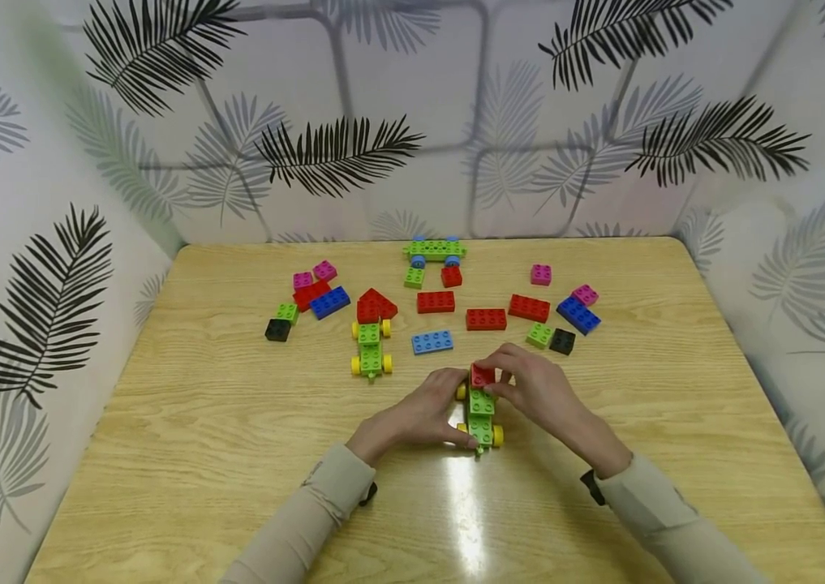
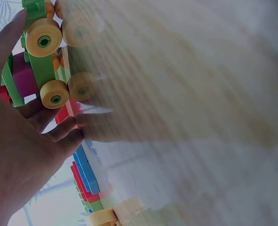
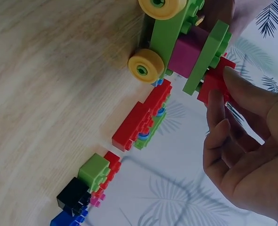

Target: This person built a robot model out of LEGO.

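A green toy car (image 1: 481, 428) with yellow wheels stands on the table in front of me. My left hand (image 1: 423, 408) grips it from the left, thumb at its near end and fingers by its far end. In the right wrist view a magenta brick (image 3: 188, 54) sits on the car's base, with a flat green brick (image 3: 207, 56) above it. At the far end of that green piece is a red brick (image 3: 215, 80), which my right hand (image 1: 538, 388) pinches between thumb and fingers. Whether the red brick is fully pressed down, I cannot tell.
Another green car (image 1: 371, 357) with yellow wheels stands to the left, touching red bricks (image 1: 375, 306). A light-blue brick (image 1: 431, 341) lies between the cars. Behind are several loose bricks and a green car base (image 1: 435, 251) with blue wheels. A black brick (image 1: 562, 341) lies right.
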`<state>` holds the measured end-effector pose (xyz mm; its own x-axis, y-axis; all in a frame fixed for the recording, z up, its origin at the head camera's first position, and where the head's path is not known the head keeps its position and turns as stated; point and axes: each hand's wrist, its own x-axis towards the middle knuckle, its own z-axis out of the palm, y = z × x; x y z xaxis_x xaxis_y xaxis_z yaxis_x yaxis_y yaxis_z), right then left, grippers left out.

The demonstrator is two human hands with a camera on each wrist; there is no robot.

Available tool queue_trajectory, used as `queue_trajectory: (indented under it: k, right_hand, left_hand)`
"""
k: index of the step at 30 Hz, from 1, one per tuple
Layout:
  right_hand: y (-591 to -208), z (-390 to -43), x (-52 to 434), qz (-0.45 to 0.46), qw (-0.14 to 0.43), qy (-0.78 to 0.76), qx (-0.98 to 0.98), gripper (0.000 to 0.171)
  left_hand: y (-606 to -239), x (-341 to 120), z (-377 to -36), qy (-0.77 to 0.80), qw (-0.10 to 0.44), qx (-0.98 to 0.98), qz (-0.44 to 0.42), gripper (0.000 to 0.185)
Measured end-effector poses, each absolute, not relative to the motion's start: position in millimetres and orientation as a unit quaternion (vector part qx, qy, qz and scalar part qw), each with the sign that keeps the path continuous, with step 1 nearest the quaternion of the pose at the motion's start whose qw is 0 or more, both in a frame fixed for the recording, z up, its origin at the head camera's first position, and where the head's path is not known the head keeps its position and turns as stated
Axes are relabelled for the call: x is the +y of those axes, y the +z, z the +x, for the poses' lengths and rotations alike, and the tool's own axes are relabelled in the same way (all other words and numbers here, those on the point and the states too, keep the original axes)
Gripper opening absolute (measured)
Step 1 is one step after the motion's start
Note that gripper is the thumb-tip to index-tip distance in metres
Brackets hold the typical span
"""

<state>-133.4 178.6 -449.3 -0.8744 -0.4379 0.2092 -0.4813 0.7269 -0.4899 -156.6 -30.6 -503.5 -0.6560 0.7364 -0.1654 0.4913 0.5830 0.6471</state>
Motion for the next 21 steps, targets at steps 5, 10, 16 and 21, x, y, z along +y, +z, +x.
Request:
queue_trajectory:
  k: [5, 10, 16, 21]
  right_hand:
    - [-448, -136, 178, 0.252, 0.040, 0.270, -0.928, 0.031]
    - [-447, -140, 177, 0.245, 0.020, 0.266, -0.932, 0.030]
    - [-443, -146, 178, 0.246, -0.021, 0.263, -0.933, 0.027]
    - [-441, -149, 179, 0.256, -0.035, 0.256, -0.931, 0.027]
  left_hand:
    - [-504, -32, -157, 0.284, 0.211, 0.863, 0.361, 0.099]
    - [-505, -32, -158, 0.280, 0.215, 0.864, 0.359, 0.100]
    - [-505, -31, -158, 0.279, 0.219, 0.865, 0.354, 0.100]
    - [-505, -30, -157, 0.283, 0.221, 0.866, 0.349, 0.100]
